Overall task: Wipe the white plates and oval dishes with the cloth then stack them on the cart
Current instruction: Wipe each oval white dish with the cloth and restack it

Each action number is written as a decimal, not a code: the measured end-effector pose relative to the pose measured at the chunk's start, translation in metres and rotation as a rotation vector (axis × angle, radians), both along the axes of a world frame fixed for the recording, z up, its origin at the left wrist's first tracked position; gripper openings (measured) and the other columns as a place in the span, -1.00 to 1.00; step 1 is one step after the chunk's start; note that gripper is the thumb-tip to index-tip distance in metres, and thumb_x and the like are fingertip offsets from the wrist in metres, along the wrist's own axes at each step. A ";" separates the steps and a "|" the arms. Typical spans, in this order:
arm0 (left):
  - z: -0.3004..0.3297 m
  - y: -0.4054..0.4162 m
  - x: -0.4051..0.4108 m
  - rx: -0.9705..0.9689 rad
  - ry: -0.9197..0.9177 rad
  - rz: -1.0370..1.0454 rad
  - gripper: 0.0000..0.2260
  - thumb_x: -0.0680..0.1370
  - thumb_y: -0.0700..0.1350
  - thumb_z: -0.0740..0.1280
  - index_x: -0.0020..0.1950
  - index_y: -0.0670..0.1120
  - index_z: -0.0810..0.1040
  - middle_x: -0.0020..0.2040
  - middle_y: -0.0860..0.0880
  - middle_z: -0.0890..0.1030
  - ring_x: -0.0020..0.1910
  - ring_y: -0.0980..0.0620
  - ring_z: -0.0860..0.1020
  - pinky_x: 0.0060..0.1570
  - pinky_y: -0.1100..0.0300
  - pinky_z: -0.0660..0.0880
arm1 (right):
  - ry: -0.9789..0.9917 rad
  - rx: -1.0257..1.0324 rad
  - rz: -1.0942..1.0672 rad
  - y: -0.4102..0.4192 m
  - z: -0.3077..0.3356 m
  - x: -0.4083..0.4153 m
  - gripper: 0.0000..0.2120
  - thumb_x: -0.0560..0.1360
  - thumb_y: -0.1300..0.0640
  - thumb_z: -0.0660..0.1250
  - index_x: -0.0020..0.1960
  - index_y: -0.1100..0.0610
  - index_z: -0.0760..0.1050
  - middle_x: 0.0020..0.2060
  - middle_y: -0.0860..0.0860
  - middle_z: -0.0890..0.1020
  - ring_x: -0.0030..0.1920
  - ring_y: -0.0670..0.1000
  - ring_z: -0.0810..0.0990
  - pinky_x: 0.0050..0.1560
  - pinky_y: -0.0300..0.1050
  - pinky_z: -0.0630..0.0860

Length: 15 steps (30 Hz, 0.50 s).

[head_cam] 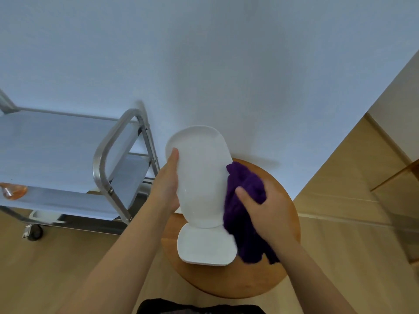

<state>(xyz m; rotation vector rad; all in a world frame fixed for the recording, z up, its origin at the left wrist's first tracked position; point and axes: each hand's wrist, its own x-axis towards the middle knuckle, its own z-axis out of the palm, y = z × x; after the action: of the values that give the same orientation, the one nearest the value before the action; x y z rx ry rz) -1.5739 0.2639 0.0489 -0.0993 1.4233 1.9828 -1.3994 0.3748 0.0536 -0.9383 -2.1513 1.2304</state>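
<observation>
I hold the white oval dish (200, 175) tilted up on its long axis above the round wooden stool (267, 277), its hollow face turned toward me. My left hand (166, 184) grips its left edge, thumb laid straight along the rim on the near face, the other fingers hidden behind the dish. Against the dish's right edge, just across from that grip, my right hand (265, 211) clutches the purple cloth (246, 209); the thumb presses into the bunched fabric and the fingers curl round its far side, with the cloth touching the rim and hanging down past my wrist. Directly below both hands, a white plate (206, 245) with rounded corners lies flat on the stool; the lower end of the dish overlaps its far edge in view, and I cannot tell whether the two touch. A small bit of another white piece shows just under my left wrist, too hidden to name. Out to the left of my left hand stands the metal cart (99, 164), its curved handle nearest the dish, its upper shelf flat and pale. On the cart's near left edge sits a small orange translucent object (13, 190), blurred. A caster wheel (36, 232) shows beneath, on the wooden floor (340, 257).
</observation>
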 end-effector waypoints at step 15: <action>0.021 0.021 0.022 -0.047 0.112 -0.145 -0.49 0.51 0.35 0.11 0.09 0.00 0.60 -0.07 -0.08 0.71 -0.04 -0.06 0.67 -0.07 0.07 0.58 | -0.083 0.531 0.440 -0.017 0.011 -0.074 -0.43 0.59 0.01 0.03 0.54 0.15 0.00 0.54 0.05 0.00 0.48 -0.10 -0.19 0.47 -0.14 -0.23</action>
<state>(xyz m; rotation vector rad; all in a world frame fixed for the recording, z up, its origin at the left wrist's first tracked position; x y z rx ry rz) -1.5515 0.2844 0.0699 0.0930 1.5041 1.8621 -1.4733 0.3583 0.0650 -0.3043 -2.6472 0.7234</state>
